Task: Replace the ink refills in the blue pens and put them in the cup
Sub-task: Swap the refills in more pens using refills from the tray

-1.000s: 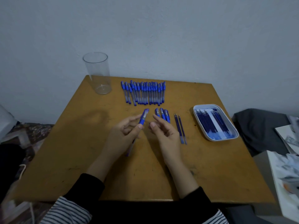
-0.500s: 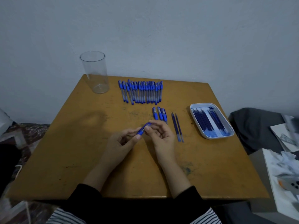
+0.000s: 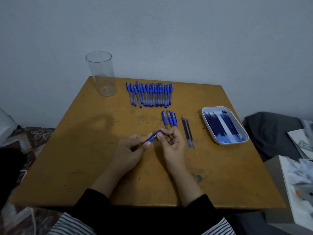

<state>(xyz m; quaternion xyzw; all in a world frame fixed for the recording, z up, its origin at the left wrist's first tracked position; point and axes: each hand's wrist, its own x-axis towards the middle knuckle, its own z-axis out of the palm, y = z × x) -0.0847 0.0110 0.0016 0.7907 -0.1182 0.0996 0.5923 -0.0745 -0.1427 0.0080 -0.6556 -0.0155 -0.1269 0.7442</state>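
Observation:
Both hands hold one blue pen (image 3: 154, 136) over the middle of the table. My left hand (image 3: 131, 150) grips its barrel, which is mostly hidden in the fingers. My right hand (image 3: 171, 143) pinches the blue cap end. A row of several blue pens (image 3: 149, 94) lies at the back. Three more pens (image 3: 169, 118) lie just beyond my right hand. Two loose refills (image 3: 188, 131) lie to their right. The clear cup (image 3: 102, 73) stands upright at the back left corner, with nothing in it.
A white tray (image 3: 243, 138) with several dark blue refills sits at the right side of the wooden table (image 3: 84, 158). Off the table's right edge are a dark cloth (image 3: 271, 131) and papers (image 3: 298, 182). A wall stands behind the table.
My left hand lowered and tilted the pen toward the right hand. My right hand, open a second ago, closed its fingertips on the pen's cap end.

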